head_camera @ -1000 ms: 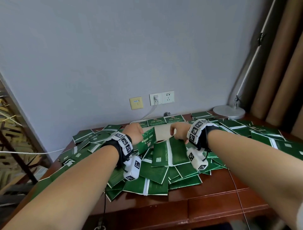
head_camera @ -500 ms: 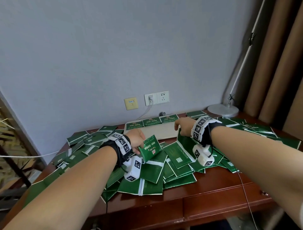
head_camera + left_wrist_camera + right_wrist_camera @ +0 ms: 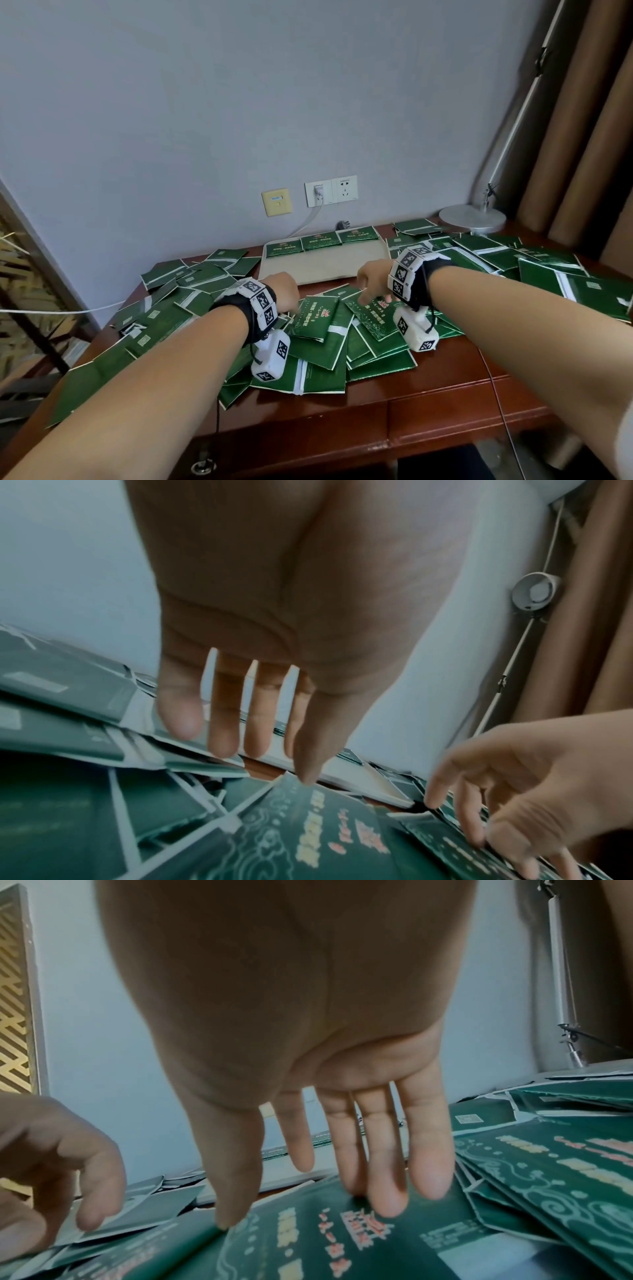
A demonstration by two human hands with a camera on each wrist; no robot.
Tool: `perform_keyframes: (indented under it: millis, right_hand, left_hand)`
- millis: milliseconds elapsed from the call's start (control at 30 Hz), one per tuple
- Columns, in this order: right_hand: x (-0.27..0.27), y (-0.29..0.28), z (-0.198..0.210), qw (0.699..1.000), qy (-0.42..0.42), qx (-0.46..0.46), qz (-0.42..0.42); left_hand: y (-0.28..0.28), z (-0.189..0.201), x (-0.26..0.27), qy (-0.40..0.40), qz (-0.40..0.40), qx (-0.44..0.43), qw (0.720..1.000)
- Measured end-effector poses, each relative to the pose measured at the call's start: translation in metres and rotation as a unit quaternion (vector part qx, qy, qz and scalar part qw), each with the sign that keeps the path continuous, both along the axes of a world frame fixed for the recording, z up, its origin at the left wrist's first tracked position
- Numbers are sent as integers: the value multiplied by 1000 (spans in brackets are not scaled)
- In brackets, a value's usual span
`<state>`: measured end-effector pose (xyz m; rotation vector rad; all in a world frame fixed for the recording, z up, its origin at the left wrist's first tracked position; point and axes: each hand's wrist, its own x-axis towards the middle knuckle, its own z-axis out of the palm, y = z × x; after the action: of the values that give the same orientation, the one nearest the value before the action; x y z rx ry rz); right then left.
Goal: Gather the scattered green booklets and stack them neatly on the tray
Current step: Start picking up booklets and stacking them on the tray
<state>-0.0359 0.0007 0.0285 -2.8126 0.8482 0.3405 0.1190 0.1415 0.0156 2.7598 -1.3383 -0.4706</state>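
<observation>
Head view shows both arms reaching forward over the brown wooden desk (image 3: 394,404). The left hand (image 3: 286,291) points its straight, spread fingers down, thumb tip on a flat green paper booklet (image 3: 317,317). The right hand (image 3: 373,282) presses straight fingers on another green booklet (image 3: 373,317). Three booklets lie along the far edge of the flat beige tray (image 3: 322,267).

Green booklets (image 3: 318,342): I count dozens, glossy, white-edged, heaped overlapping across the surface. Beige tray (image 3: 325,265): flat, at the back near the wall; three booklets (image 3: 322,241) in a row along its far edge
</observation>
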Motion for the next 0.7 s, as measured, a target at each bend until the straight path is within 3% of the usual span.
perform_keyframes:
  millis: [133,267,700]
  right_hand:
    - [-4,0,-2,999,34,-2,-1]
    - [-5,-4,-9,999,51,2,-2]
    - [7,-7,-29,996,92,0,18]
  left_hand:
    - [-5,-9,2,54,-36,-52,997]
    - [-12,-16,-2,88,-82,-22,993]
    - [-15,-17,-2,78,-109,59,989]
